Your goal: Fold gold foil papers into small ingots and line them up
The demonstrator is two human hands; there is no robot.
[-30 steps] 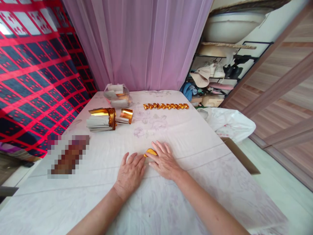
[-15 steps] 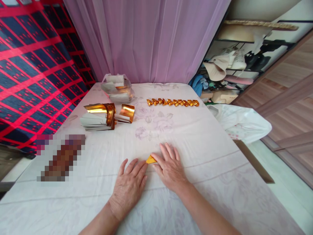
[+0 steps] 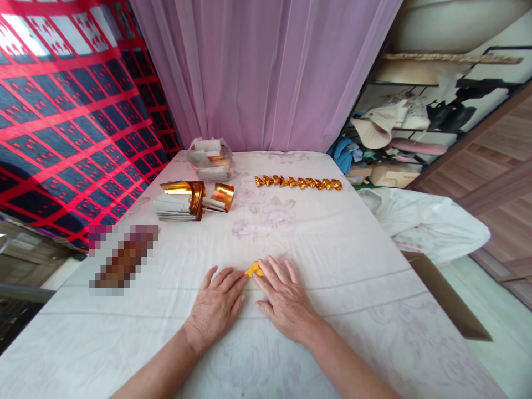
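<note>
A small piece of folded gold-yellow paper [image 3: 254,269] lies flat on the table between my hands. My left hand [image 3: 218,305] rests palm down with fingers spread, its fingertips touching the paper's left end. From the other side, my right hand [image 3: 285,296] lies flat, and its fingers cover the paper's right end. Farther off, a row of shiny gold folded-paper pieces [image 3: 298,183] runs sideways. To the left stands a stack of gold-and-grey foil paper sheets [image 3: 179,200], with a loose curled gold sheet [image 3: 223,195] beside it.
Behind the stack sits a clear plastic bag [image 3: 210,160] of more sheets. A pixelated item [image 3: 127,257] lies near the left edge. A floral cloth covers the table [image 3: 199,366]. To the right are a white plastic bag [image 3: 440,221], a cardboard box [image 3: 446,296] and a shelf rack [image 3: 415,83].
My right hand's fingers have straightened and shifted slightly left over the paper, which now shows a bent, uneven outline. The left hand stays at its end. The camera view has tilted a little.
</note>
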